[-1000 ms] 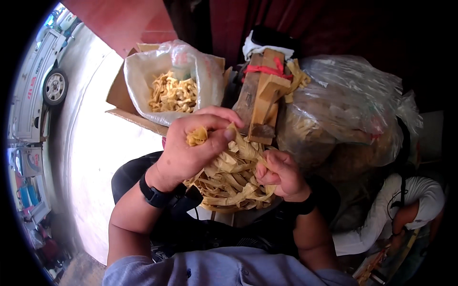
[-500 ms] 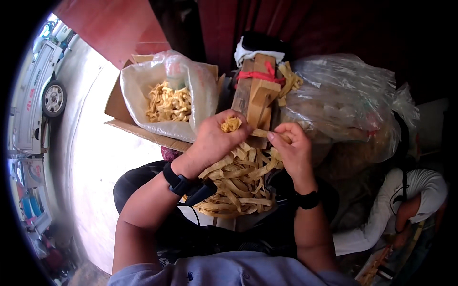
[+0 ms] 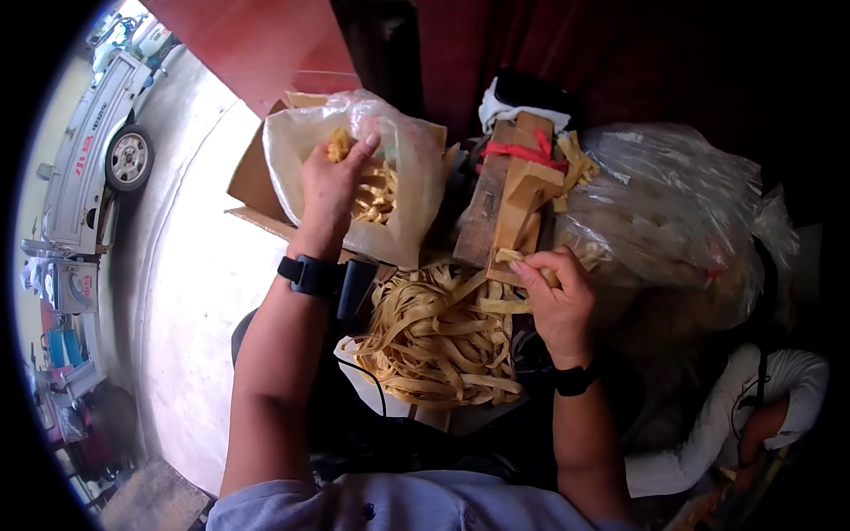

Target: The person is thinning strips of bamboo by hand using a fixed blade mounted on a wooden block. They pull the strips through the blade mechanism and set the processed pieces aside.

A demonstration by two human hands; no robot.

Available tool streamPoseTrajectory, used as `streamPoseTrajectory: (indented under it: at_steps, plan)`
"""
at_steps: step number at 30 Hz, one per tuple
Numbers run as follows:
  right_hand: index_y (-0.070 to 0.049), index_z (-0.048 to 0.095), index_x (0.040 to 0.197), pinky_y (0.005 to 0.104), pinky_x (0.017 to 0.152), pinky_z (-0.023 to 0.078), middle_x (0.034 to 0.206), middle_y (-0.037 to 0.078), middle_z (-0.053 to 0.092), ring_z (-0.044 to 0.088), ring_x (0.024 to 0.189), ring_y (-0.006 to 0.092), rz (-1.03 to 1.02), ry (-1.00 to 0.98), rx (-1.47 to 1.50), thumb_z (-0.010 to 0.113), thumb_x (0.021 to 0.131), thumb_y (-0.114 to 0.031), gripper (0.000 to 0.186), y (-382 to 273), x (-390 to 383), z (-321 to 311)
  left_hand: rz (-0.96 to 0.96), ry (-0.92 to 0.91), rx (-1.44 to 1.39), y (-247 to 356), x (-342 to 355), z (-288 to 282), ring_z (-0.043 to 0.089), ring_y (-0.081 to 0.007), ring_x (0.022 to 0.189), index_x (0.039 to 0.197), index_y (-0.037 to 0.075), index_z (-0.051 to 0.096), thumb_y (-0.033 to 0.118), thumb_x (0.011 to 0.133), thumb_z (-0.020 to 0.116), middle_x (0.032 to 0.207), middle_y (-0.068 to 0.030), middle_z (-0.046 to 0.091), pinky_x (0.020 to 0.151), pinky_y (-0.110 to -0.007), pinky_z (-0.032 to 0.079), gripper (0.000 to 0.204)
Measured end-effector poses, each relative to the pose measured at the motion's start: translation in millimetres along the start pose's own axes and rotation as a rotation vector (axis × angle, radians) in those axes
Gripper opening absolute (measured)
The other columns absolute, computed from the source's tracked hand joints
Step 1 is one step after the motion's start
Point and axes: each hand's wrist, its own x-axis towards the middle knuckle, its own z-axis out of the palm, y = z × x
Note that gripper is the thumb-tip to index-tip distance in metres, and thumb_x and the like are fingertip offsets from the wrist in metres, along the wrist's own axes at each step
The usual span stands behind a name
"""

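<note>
My left hand [image 3: 332, 181] is over the mouth of a clear plastic bag [image 3: 403, 212], its fingers curled round a bunch of yellow knotted strips [image 3: 338, 144]. The thumb stands away from them. Inside the bag lies a pile of similar knotted pieces [image 3: 376, 193]. In a pinch, my right hand [image 3: 560, 296] grips a flat tan strip [image 3: 507, 256], which looks like tofu skin, by the near end of a wooden block [image 3: 509, 226]. A loose heap of long tan strips [image 3: 434, 345] lies below, between my forearms.
A cardboard box [image 3: 252, 177] surrounds the bag. Red cloth [image 3: 518, 152] is tied round the wooden block. At right stands a big clear plastic sack [image 3: 664, 203]. A person in a white sleeve [image 3: 682, 465] is at lower right. A vehicle [image 3: 88, 168] stands far left.
My left hand has moved from beside the right one, up and left over the bag. The right hand has stayed near the block with its strip. The whole view has shifted somewhat.
</note>
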Motion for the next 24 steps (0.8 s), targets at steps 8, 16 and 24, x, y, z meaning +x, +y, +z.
streamPoseTrajectory:
  at_steps: [8, 16, 24]
  plan:
    - [-0.007, 0.059, 0.078, 0.0344, 0.053, 0.047, 0.068, 0.006, 0.055, 0.059, 0.06, 0.0252, -0.174, -0.323, -0.209, 0.077, 0.07, -0.003, 0.02, -11.1, -6.7, 11.3, 0.269, -0.496, 0.448, -3.6, -74.7, 44.7, 0.065, -0.0194, 0.087, 0.115, 0.001, 0.06, 0.005, 0.09, 0.053, 0.095, -0.0116, 0.069, 0.078, -0.029, 0.051, 0.027]
    - [-0.002, 0.062, 0.084, 0.028, 0.054, 0.047, 0.066, 0.008, 0.062, 0.061, 0.055, 0.0184, -0.096, -0.245, 0.239, 0.069, 0.083, -0.007, 0.009, -19.4, -13.2, -9.3, -0.193, -1.345, 0.228, 11.3, -137.6, 59.0, 0.053, -0.0066, 0.072, 0.111, 0.007, 0.067, 0.022, 0.095, 0.057, 0.085, -0.0006, 0.064, 0.068, -0.024, 0.047, 0.024]
    - [-0.002, 0.063, 0.084, 0.025, 0.052, 0.042, 0.066, 0.004, 0.059, 0.055, 0.057, 0.011, 0.688, -0.486, 0.484, 0.05, 0.097, -0.013, 0.021, -30.9, -15.2, -6.4, 0.783, -0.967, 0.512, 26.7, -122.7, 39.5, 0.064, -0.0311, 0.072, 0.105, 0.008, 0.066, 0.011, 0.072, 0.071, 0.084, -0.0112, 0.064, 0.063, -0.037, 0.052, 0.034]
